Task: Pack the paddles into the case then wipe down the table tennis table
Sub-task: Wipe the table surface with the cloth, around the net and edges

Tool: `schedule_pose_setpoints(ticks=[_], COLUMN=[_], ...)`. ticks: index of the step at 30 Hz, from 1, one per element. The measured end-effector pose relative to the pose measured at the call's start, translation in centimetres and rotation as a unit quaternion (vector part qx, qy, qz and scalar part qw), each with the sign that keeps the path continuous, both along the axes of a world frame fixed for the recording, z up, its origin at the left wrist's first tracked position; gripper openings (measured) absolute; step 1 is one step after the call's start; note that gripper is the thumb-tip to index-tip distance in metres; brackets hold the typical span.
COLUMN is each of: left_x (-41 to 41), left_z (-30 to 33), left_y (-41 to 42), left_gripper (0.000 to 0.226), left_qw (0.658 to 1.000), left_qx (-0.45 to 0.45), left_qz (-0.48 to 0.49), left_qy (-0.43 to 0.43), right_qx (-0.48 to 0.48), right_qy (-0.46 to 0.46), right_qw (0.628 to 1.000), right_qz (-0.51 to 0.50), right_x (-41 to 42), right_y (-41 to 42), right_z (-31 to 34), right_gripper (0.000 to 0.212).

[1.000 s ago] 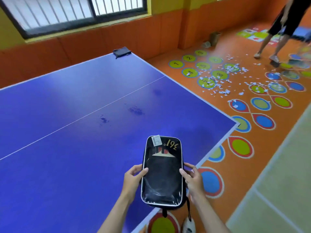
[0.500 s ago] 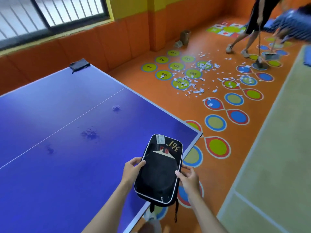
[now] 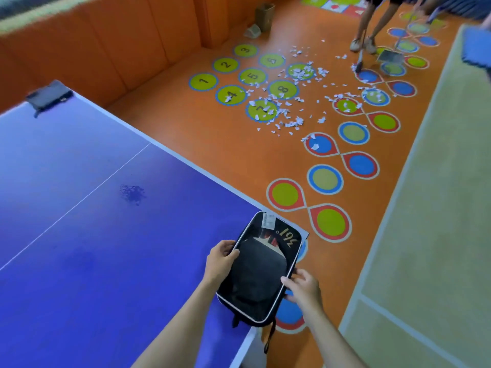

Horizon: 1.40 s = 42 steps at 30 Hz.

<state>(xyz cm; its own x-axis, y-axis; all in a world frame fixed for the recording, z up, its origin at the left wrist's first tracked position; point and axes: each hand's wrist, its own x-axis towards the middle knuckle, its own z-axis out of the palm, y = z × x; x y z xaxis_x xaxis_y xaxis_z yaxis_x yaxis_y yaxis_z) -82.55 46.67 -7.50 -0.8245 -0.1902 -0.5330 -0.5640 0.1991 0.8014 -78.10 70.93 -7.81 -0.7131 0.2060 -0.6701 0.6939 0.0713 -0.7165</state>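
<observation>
A black paddle case (image 3: 261,272) with a clear front and white piping lies tilted over the near right corner of the blue table tennis table (image 3: 79,261). A dark paddle shows through its window. My left hand (image 3: 220,261) grips the case's left edge. My right hand (image 3: 303,288) holds its right edge, fingers curled round the rim. A strap hangs from the case's near end past the table edge. A dark smudge (image 3: 132,193) marks the table near the white centre line.
A dark cloth (image 3: 49,96) lies at the table's far corner. The orange floor (image 3: 212,134) to the right carries painted circles and scattered paper scraps (image 3: 287,102). A person (image 3: 372,27) sweeps with a broom and dustpan (image 3: 390,57) at the far right.
The view has swung right and down. The case has shifted toward the table's right corner, both hands still on its edges. The sweeping person has moved closer to the scraps.
</observation>
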Motion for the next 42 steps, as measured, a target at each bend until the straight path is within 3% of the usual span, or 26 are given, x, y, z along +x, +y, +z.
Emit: schedule_pose_setpoints(ticks=[11, 16, 19, 24, 30, 35, 42], left_x=[-4.6, -4.7, -4.7, -6.2, -10.0, -13.0, -16.6], left_z=[-3.0, -2.4, -1.7, 0.9, 3.8, 4.4, 7.1], left_y=[1.0, 1.8, 2.2, 4.6, 12.5, 18.9, 24.2], left_gripper=[0.025, 0.025, 0.028, 0.034, 0.029, 0.027, 0.028], left_qw=[0.996, 0.994, 0.991, 0.948, 0.892, 0.877, 0.875], left_qx=[-0.052, -0.08, -0.113, -0.288, -0.378, -0.401, -0.441], left_qz=[-0.047, -0.032, -0.049, -0.13, -0.21, -0.225, -0.173], left_qy=[-0.053, -0.063, -0.058, 0.048, 0.133, 0.141, 0.097], right_qx=[0.031, 0.045, 0.107, 0.258, 0.335, 0.351, 0.36], right_qy=[-0.088, -0.097, -0.073, 0.006, 0.09, 0.162, 0.223], right_qw=[0.996, 0.993, 0.983, 0.937, 0.891, 0.85, 0.79], right_qz=[0.009, 0.058, 0.127, 0.235, 0.292, 0.358, 0.444], right_x=[-3.3, -3.8, -4.7, -8.6, -15.7, -20.9, -26.5], right_y=[0.2, 0.8, 1.8, 6.0, 12.7, 18.2, 22.9], right_z=[-3.6, -3.3, -2.0, 1.8, 5.1, 6.6, 9.8], right_gripper=[0.028, 0.025, 0.018, 0.011, 0.018, 0.019, 0.022])
